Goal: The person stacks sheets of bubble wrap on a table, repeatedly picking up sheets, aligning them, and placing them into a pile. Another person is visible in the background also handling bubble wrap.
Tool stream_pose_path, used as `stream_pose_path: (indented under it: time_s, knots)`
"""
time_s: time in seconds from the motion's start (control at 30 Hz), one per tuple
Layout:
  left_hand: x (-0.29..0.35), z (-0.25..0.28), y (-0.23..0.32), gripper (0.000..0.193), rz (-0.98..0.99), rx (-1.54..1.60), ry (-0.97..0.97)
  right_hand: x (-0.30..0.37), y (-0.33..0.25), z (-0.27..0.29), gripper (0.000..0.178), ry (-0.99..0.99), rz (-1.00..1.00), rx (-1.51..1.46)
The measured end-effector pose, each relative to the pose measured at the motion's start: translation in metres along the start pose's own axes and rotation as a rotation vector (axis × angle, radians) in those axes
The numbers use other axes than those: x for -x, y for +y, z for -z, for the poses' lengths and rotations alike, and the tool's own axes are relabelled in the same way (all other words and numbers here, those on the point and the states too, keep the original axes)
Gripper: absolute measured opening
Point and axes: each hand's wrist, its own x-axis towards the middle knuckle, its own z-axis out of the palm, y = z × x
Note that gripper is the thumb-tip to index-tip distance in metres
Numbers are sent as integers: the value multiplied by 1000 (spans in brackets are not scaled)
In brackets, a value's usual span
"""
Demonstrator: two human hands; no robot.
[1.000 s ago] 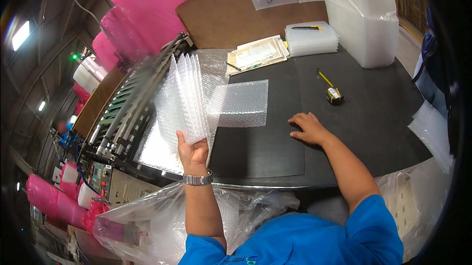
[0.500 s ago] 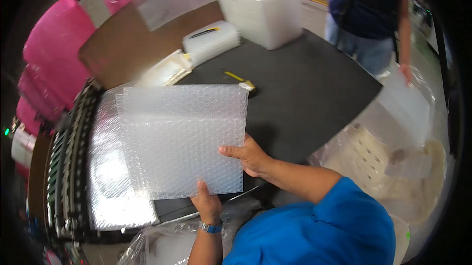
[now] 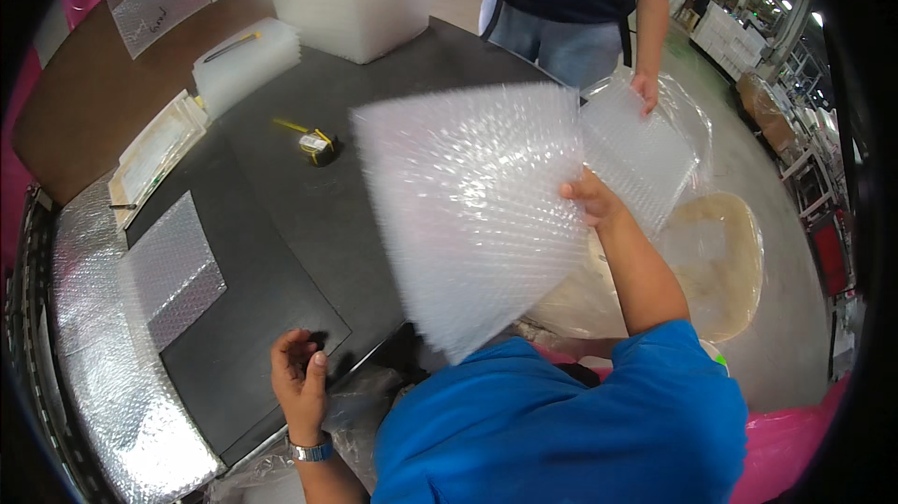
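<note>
While left grip (image 3: 302, 375) gapes (loosely curled), right grip (image 3: 596, 200) clasps bubble wrap (image 3: 477, 209).

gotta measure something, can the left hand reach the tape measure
Probably yes: the left hand looks empty, and only black tabletop shows between it and the tape measure; the held bubble-wrap sheets are to the right.
</note>
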Motion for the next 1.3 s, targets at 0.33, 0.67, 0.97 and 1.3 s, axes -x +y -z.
stream_pose_path:
  time_s: [0.33,0.67,0.97,1.3]
  knots:
    - [0,1,9,32,78,-18,9,-8,24,37,61,394,301,-369]
    - [-1,5,1,31,7,9,45,-141,17,29,40,603,32,-416]
    - [1,6,-12,33,-30,-26,47,-96,17,-38,61,838,532,543]
    - [1,6,3,29,-113,-474,-59,-123,40,-260,40,-652,630,858]
